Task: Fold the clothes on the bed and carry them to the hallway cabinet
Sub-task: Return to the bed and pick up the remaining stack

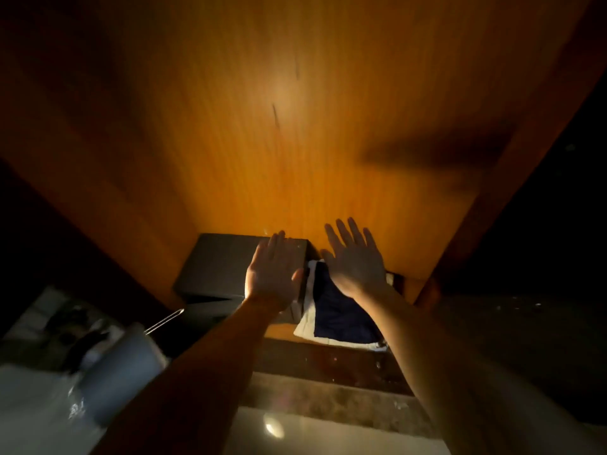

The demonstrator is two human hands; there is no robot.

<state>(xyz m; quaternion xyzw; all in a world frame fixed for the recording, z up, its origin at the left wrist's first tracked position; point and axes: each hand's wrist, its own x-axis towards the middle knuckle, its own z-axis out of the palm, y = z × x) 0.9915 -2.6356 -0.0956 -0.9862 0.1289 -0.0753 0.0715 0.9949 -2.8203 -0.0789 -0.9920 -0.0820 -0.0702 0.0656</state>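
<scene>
Folded clothes (pixel 341 318), a dark blue piece on a white one, lie on the bottom shelf of the wooden cabinet (pixel 279 142). Both my hands are raised above them with straight, spread fingers and hold nothing. My left hand (pixel 274 274) hovers in front of a dark box, just left of the clothes. My right hand (pixel 356 257) is over the far end of the clothes, in front of the cabinet's orange back panel.
A dark box (pixel 223 267) stands on the shelf left of the clothes. The cabinet's side wall (pixel 512 178) rises at the right. At lower left are a grey cylinder (pixel 121 372) and a metal handle (pixel 166 320). Pale floor (pixel 312 431) lies below.
</scene>
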